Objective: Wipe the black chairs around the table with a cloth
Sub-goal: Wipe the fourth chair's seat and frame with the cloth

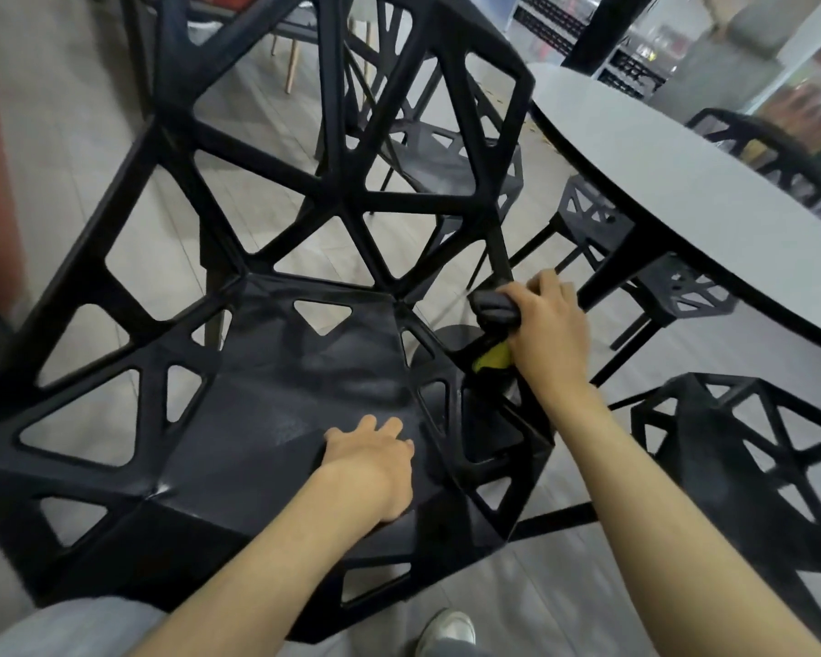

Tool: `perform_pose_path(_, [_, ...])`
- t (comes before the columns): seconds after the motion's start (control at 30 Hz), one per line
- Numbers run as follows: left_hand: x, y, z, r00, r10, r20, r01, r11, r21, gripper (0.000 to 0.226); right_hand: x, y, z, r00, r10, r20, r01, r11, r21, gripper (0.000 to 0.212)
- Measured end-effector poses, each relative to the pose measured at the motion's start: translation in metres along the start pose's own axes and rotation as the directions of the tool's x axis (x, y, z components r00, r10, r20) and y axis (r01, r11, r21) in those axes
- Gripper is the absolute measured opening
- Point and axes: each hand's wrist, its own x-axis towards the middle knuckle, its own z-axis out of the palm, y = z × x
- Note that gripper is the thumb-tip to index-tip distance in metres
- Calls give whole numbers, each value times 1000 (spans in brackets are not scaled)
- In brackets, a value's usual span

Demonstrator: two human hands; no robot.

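Note:
A black lattice chair (276, 362) with triangular cut-outs fills the left and middle of the head view, seen from above its seat. My left hand (373, 462) rests on the seat near its front, fingers spread and slightly bent. My right hand (548, 331) grips a grey cloth (494, 308) with a yellow part (494, 358) and presses it against the chair's right rear edge, where the backrest meets the seat. Part of the cloth is hidden under my palm.
A round grey table (683, 192) stands to the right. More black lattice chairs surround it: one behind (446, 168), one tucked under the table (645, 277), one at lower right (750, 467), one beyond the table (754, 149). My shoe (446, 633) is on the grey floor.

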Motion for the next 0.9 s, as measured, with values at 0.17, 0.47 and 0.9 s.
perform_pose_path(0.17, [-1, -2, 0, 1000, 10, -19, -11, 1000, -14, 60, -92, 27, -12, 992, -63, 109, 60, 998, 37, 32])
perform_pose_path(0.47, [-3, 2, 0, 1000, 1, 0, -1, 1000, -17, 66, -50, 10, -8, 997, 59, 50, -60, 998, 26, 35])
perform_pose_path(0.9, [-2, -1, 4, 1000, 24, -11, -24, 1000, -11, 65, -12, -14, 1, 985, -113, 129, 143, 958, -250, 20])
